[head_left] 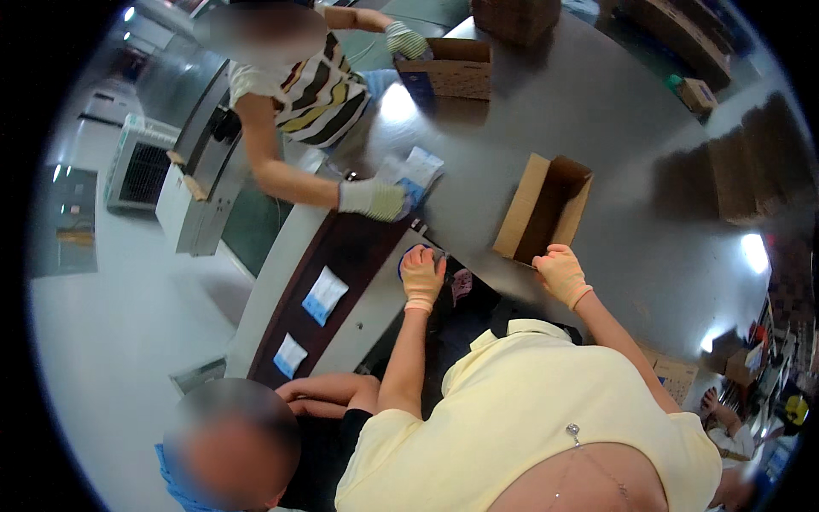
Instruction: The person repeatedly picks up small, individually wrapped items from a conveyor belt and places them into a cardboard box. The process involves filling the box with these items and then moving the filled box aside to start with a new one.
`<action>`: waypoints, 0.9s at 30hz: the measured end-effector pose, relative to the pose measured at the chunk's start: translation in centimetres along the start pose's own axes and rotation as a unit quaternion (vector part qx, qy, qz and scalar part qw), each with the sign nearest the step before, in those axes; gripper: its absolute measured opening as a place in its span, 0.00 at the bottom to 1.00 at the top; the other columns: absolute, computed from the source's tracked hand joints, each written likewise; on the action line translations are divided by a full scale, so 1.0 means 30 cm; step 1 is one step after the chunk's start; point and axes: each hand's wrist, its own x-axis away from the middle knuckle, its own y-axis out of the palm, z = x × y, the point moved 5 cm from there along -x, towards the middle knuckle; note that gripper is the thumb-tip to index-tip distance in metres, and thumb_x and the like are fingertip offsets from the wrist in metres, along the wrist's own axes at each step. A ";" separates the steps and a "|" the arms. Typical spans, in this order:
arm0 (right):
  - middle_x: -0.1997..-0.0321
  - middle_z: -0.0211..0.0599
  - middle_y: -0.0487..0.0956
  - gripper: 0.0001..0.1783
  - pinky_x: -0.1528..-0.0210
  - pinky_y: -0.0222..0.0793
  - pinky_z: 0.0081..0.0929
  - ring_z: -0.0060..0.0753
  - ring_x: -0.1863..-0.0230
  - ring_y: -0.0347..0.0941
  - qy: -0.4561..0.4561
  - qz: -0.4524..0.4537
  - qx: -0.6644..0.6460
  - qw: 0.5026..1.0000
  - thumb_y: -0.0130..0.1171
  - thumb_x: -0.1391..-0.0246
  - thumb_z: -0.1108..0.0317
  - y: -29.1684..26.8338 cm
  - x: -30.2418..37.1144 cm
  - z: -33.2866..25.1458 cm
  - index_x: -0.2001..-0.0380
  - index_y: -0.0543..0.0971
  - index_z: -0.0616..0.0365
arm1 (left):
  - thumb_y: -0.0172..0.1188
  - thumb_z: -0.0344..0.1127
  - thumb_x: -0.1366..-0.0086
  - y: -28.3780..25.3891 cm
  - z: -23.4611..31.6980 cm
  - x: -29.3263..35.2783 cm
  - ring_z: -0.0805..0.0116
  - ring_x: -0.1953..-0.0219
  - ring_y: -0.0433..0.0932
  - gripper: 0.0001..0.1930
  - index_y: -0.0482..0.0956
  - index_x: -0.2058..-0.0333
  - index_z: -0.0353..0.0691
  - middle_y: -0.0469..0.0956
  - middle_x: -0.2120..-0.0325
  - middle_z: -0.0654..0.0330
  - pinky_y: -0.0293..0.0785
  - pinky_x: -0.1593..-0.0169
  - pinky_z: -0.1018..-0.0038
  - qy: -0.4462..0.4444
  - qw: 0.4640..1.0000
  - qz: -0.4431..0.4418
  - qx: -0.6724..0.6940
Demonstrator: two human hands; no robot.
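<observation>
My left hand (422, 277), in a pale orange glove, is closed beside the end of a dark conveyor belt (294, 282). A blue edge shows beside its fingers; most of what it grips is hidden. At the near end of an open, upright cardboard box (518, 209), my gloved right hand (560, 275) has its fingers curled on the rim. The box's inside is in shadow. Two blue-and-white packets, one (325, 295) farther along and one (290, 355) nearer me, lie on the belt.
Across the metal table (631, 128), a co-worker's gloved hand (375, 200) touches blue-and-white packets (418, 171); the other is at a second carton (448, 68). Another person (328, 435) sits at my left. A small box (695, 96) stands at the far right.
</observation>
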 end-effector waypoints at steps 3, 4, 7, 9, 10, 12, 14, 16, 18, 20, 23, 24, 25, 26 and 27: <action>0.82 0.35 0.77 0.04 0.44 0.64 0.33 0.37 0.70 0.76 -0.004 0.001 0.005 1.000 0.62 0.62 0.70 -0.001 -0.008 -0.007 0.79 0.77 0.52 | 0.69 0.45 0.52 0.010 -0.087 0.036 0.52 0.54 0.70 0.22 0.72 0.62 0.43 0.71 0.56 0.56 0.68 0.53 0.59 0.059 0.997 -0.043 -0.029; 0.82 0.35 0.77 0.04 0.44 0.64 0.33 0.36 0.70 0.76 -0.006 0.002 0.011 1.000 0.62 0.62 0.70 0.005 -0.007 -0.004 0.79 0.77 0.52 | 0.69 0.45 0.53 0.013 -0.089 0.034 0.53 0.54 0.70 0.25 0.71 0.60 0.44 0.71 0.57 0.56 0.68 0.54 0.59 0.086 0.994 -0.055 -0.040; 0.82 0.34 0.77 0.04 0.44 0.64 0.33 0.36 0.70 0.76 -0.004 0.005 0.012 1.000 0.63 0.61 0.70 0.015 -0.009 0.003 0.79 0.77 0.52 | 0.70 0.46 0.54 0.018 -0.092 0.028 0.53 0.54 0.69 0.26 0.70 0.59 0.43 0.70 0.56 0.56 0.67 0.53 0.59 0.103 0.993 -0.051 -0.025; 0.82 0.34 0.77 0.04 0.44 0.64 0.33 0.36 0.70 0.76 0.000 0.002 0.011 1.000 0.63 0.61 0.69 0.019 -0.010 0.001 0.79 0.77 0.52 | 0.70 0.46 0.54 0.011 -0.089 0.034 0.53 0.54 0.69 0.26 0.70 0.59 0.44 0.70 0.56 0.56 0.67 0.53 0.59 0.102 0.994 -0.039 -0.028; 0.82 0.34 0.77 0.05 0.44 0.64 0.33 0.36 0.70 0.76 0.001 -0.003 0.012 1.000 0.63 0.61 0.68 0.018 -0.010 -0.002 0.79 0.76 0.52 | 0.70 0.45 0.55 0.009 -0.083 0.036 0.53 0.54 0.69 0.26 0.70 0.59 0.44 0.70 0.56 0.56 0.67 0.53 0.59 0.102 0.994 -0.033 -0.029; 0.82 0.34 0.77 0.05 0.44 0.64 0.33 0.36 0.70 0.76 -0.001 -0.002 0.008 1.000 0.64 0.60 0.67 0.007 -0.007 -0.015 0.79 0.76 0.52 | 0.70 0.45 0.55 0.009 -0.087 0.047 0.53 0.54 0.70 0.26 0.70 0.60 0.44 0.71 0.57 0.56 0.67 0.53 0.58 0.109 0.993 -0.027 -0.026; 0.82 0.34 0.77 0.06 0.44 0.64 0.33 0.36 0.70 0.76 0.010 -0.005 0.007 1.000 0.64 0.60 0.67 0.010 -0.017 -0.006 0.79 0.76 0.52 | 0.70 0.45 0.54 0.025 -0.094 0.039 0.52 0.54 0.70 0.25 0.71 0.60 0.44 0.71 0.57 0.56 0.66 0.52 0.58 0.113 0.993 -0.028 -0.026; 0.82 0.35 0.77 0.05 0.44 0.64 0.33 0.35 0.70 0.76 0.013 -0.002 0.004 1.000 0.63 0.60 0.67 0.017 -0.023 0.001 0.79 0.76 0.52 | 0.70 0.45 0.54 0.029 -0.095 0.032 0.52 0.54 0.70 0.25 0.71 0.60 0.44 0.71 0.56 0.56 0.66 0.52 0.58 0.110 0.993 -0.027 -0.019; 0.82 0.34 0.77 0.05 0.43 0.64 0.33 0.35 0.70 0.76 0.018 -0.004 0.009 1.000 0.63 0.59 0.67 0.018 -0.024 0.003 0.79 0.76 0.52 | 0.70 0.45 0.54 0.025 -0.084 0.033 0.52 0.54 0.70 0.25 0.72 0.59 0.43 0.71 0.56 0.56 0.66 0.53 0.58 0.104 0.994 -0.021 -0.035; 0.82 0.34 0.77 0.05 0.43 0.63 0.33 0.35 0.70 0.76 0.016 -0.007 0.011 1.000 0.63 0.59 0.67 0.021 -0.029 -0.001 0.78 0.77 0.52 | 0.70 0.45 0.54 0.022 -0.087 0.037 0.52 0.55 0.70 0.25 0.72 0.59 0.43 0.71 0.56 0.56 0.67 0.54 0.58 0.101 0.994 -0.022 -0.036; 0.81 0.33 0.77 0.05 0.43 0.63 0.33 0.35 0.69 0.76 0.018 -0.012 0.017 1.000 0.63 0.59 0.67 0.025 -0.034 -0.005 0.77 0.77 0.52 | 0.70 0.45 0.55 0.019 -0.092 0.031 0.52 0.55 0.70 0.25 0.72 0.60 0.43 0.71 0.56 0.56 0.67 0.55 0.59 0.097 0.994 -0.037 -0.022; 0.81 0.33 0.78 0.05 0.43 0.63 0.32 0.34 0.69 0.76 0.021 -0.015 0.020 0.999 0.63 0.59 0.67 0.023 -0.034 -0.007 0.77 0.77 0.52 | 0.70 0.45 0.55 0.018 -0.092 0.030 0.52 0.55 0.71 0.25 0.72 0.60 0.44 0.71 0.56 0.57 0.67 0.55 0.59 0.097 0.994 -0.045 -0.015; 0.80 0.33 0.78 0.06 0.43 0.63 0.32 0.34 0.69 0.76 0.024 -0.018 0.023 0.999 0.63 0.59 0.66 0.022 -0.035 -0.007 0.77 0.77 0.52 | 0.70 0.45 0.55 0.013 -0.090 0.031 0.52 0.55 0.71 0.25 0.72 0.60 0.44 0.71 0.56 0.57 0.67 0.55 0.59 0.097 0.994 -0.041 -0.019; 0.80 0.33 0.78 0.06 0.43 0.63 0.32 0.34 0.68 0.76 0.024 -0.022 0.024 0.999 0.63 0.59 0.66 0.024 -0.036 -0.008 0.77 0.77 0.52 | 0.70 0.45 0.55 0.009 -0.086 0.032 0.53 0.56 0.71 0.25 0.71 0.59 0.44 0.71 0.56 0.57 0.67 0.55 0.59 0.098 0.994 -0.037 -0.024; 0.80 0.33 0.78 0.06 0.43 0.63 0.32 0.34 0.68 0.76 0.023 -0.026 0.025 0.999 0.63 0.59 0.66 0.026 -0.036 -0.009 0.76 0.77 0.52 | 0.70 0.45 0.55 0.007 -0.084 0.033 0.53 0.56 0.71 0.26 0.71 0.59 0.44 0.71 0.56 0.57 0.67 0.55 0.59 0.098 0.994 -0.034 -0.028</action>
